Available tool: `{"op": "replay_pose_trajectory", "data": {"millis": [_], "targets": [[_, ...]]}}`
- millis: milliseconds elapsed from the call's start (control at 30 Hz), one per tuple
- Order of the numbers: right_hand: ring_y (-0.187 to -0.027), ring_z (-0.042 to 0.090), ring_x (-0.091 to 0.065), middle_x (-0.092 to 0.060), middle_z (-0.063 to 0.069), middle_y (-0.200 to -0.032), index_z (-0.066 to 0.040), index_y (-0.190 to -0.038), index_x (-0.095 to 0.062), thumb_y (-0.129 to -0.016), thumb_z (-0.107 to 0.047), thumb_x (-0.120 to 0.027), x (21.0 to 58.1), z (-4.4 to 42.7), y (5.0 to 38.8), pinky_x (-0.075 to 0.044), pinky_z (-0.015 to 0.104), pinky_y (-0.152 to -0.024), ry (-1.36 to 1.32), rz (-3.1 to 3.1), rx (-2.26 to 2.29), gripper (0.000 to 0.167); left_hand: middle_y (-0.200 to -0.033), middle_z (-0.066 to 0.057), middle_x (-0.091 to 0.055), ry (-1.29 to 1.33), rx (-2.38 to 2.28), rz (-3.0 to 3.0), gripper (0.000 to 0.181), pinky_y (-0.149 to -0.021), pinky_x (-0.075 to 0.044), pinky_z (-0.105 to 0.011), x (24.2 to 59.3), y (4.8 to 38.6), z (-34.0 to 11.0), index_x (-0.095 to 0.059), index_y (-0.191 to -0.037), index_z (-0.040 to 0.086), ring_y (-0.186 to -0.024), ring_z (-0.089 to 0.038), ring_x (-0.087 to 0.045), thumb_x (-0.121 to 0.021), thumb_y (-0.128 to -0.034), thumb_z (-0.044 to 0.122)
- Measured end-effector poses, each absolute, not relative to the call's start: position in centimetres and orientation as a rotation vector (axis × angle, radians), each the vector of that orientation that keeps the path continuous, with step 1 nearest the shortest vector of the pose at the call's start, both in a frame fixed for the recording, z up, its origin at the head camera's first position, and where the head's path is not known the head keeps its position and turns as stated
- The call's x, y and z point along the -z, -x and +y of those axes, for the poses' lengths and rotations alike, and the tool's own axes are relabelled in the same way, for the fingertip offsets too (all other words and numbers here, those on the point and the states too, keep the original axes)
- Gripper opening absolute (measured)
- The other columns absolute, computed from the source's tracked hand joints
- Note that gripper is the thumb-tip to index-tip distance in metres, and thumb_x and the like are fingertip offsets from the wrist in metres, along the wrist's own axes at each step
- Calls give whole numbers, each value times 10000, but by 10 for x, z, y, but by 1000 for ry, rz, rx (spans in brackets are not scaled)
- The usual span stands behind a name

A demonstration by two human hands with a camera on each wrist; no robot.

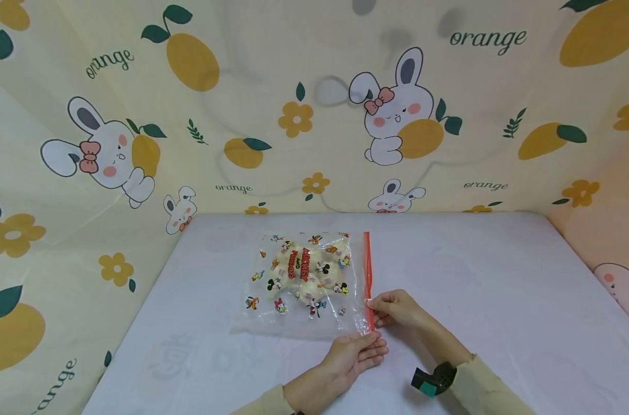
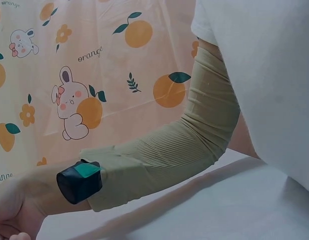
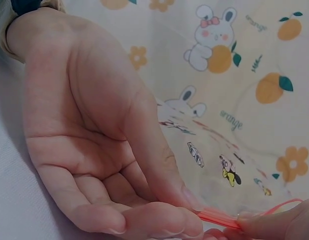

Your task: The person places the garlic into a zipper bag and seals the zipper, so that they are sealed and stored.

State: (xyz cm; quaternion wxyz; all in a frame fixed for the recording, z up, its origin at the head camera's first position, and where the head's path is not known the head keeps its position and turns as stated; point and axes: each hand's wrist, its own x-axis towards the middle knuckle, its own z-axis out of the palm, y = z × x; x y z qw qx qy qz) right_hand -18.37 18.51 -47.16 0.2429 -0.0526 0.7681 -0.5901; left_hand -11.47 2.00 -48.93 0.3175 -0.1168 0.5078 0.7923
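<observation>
A clear zip bag (image 1: 306,282) printed with cartoon characters lies flat on the table. Several pale, rounded lumps show through it; their kind is unclear. Its red zip strip (image 1: 368,265) runs down the right side. At the strip's near end, my left hand (image 1: 347,360) pinches the corner between thumb and fingers, palm partly turned up. Just above it, my right hand (image 1: 402,311) pinches the strip from the right. The right wrist view shows the left hand (image 3: 104,130) and the right fingers (image 3: 279,222) gripping the red strip (image 3: 219,218) a short way apart.
The table (image 1: 200,357) has a white cover. A curtain (image 1: 293,52) with rabbits and oranges hangs behind and at both sides. A black wrist camera (image 1: 433,380) with a green patch sits on the right wrist, over a beige sleeve (image 1: 485,380).
</observation>
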Motion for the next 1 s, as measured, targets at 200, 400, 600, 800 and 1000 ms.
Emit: {"op": "replay_pose_trajectory", "data": {"millis": [200, 400, 600, 800, 1000], "targets": [[-608, 40, -599, -640, -91, -654, 156, -1027, -634, -962, -159, -563, 470, 184, 185, -570, 179, -604, 129, 2089, 1621, 329, -947, -30, -746, 332, -2073, 1329, 299, -912, -591, -279, 488, 115, 20, -630, -1134, -26, -879, -86, -705, -599, -947, 206], [-608, 35, -602, -643, -97, -653, 166, -1030, -626, -954, -137, -564, 469, 183, 187, -569, 171, -606, 109, 2074, 1648, 318, -914, -14, -745, 328, -2075, 1333, 291, -900, -594, -271, 488, 115, 20, -630, -1137, -30, -859, -81, -705, -596, -949, 189], [-604, 25, -605, -639, -100, -645, 180, -1030, -619, -949, -134, -566, 468, 183, 189, -571, 167, -602, 108, 2059, 1680, 329, -940, -24, -750, 341, -2062, 1336, 289, -911, -593, -284, 488, 115, 19, -634, -1142, -19, -870, -85, -706, -593, -951, 194], [-607, 32, -609, -639, -96, -650, 168, -1034, -625, -953, -139, -563, 470, 183, 192, -571, 169, -602, 77, 2073, 1671, 324, -972, -38, -751, 343, -2055, 1343, 294, -924, -589, -298, 487, 116, 20, -633, -1155, -18, -886, -89, -707, -585, -955, 192], [-602, 32, -611, -637, -95, -637, 132, -991, -652, -951, -141, -572, 472, 183, 197, -573, 169, -603, 52, 2079, 1677, 288, -935, -15, -745, 323, -2060, 1342, 297, -914, -591, -285, 488, 115, 19, -623, -1171, -34, -869, -80, -702, -570, -962, 171]]}}
